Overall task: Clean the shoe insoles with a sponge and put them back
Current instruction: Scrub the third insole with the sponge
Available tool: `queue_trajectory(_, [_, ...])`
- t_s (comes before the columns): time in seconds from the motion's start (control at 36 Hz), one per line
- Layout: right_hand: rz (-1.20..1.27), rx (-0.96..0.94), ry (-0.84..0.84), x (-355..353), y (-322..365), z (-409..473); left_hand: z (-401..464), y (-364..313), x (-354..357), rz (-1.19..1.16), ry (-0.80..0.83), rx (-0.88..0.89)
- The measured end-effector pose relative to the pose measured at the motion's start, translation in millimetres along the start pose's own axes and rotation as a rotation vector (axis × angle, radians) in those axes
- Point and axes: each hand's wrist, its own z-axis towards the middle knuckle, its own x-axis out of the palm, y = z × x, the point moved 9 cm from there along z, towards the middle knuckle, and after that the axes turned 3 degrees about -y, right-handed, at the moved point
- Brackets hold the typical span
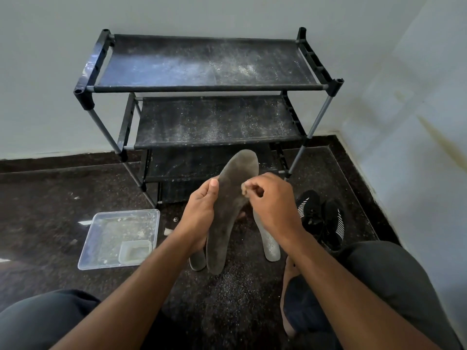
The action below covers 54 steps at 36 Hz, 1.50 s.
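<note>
The left hand (202, 208) grips a dark grey insole (231, 210) along its edge, thumb curled over the upper face, holding it lengthwise above the dark floor (50, 210) in front of a dusty black shoe rack (209, 117). The right hand (274, 205) pinches a small tan sponge (245, 190) in curled fingers, the sponge touching the insole's right edge. On the floor lie two lighter insoles (270, 245) partly hidden beneath the hands, a pair of black shoes (322, 218) to the right, and a clear plastic tray (121, 238) holding a smaller container to the left.
</note>
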Motion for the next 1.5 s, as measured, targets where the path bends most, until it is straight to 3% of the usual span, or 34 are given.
queue_trajectory(0.11, [-0.108, -0.129, 0.084, 16.6, 18.2, -11.3, 5.4, -5.0, -12.9, 0.036, -0.099, 0.044])
queue_trajectory(0.25, [-0.118, -0.018, -0.04, -5.2, 0.8, 1.6, 6.4, -5.6, -11.4, -0.014, -0.086, 0.034])
queue_trajectory(0.42, [-0.075, -0.223, 0.169, 30.3, 29.4, -23.0, 10.9, -4.5, -18.9, -0.047, -0.125, 0.028])
queue_trajectory(0.61, [-0.106, -0.034, -0.021, -0.7, 6.9, -3.1, 10.1, -1.5, -13.0, -0.036, -0.076, 0.018])
queue_trajectory(0.72, [-0.051, -0.093, 0.232, 29.0, 21.3, -16.9, 11.8, -3.9, -18.2, -0.052, -0.127, 0.033])
queue_trajectory(0.81, [0.0, 0.017, 0.58, 51.0, 16.3, -29.0, 13.0, -2.9, -28.5, -0.059, -0.204, 0.02])
queue_trajectory(0.86, [0.04, 0.118, 0.673, 50.5, 8.7, -29.7, 14.8, -3.5, -33.8, -0.051, -0.225, 0.02])
queue_trajectory(1.03, [0.215, 0.263, 0.449, 26.4, -5.0, -9.8, 16.6, -3.5, -35.5, -0.024, -0.222, 0.026])
queue_trajectory(1.31, [0.179, 0.5, 0.352, 57.4, -42.8, -39.7, 16.7, 27.0, -46.0, 0.018, -0.317, -0.001])
queue_trajectory(1.5, [0.282, 0.806, 0.433, 95.3, -82.1, -86.1, 14.3, 84.9, -46.6, 0.02, -0.329, -0.123])
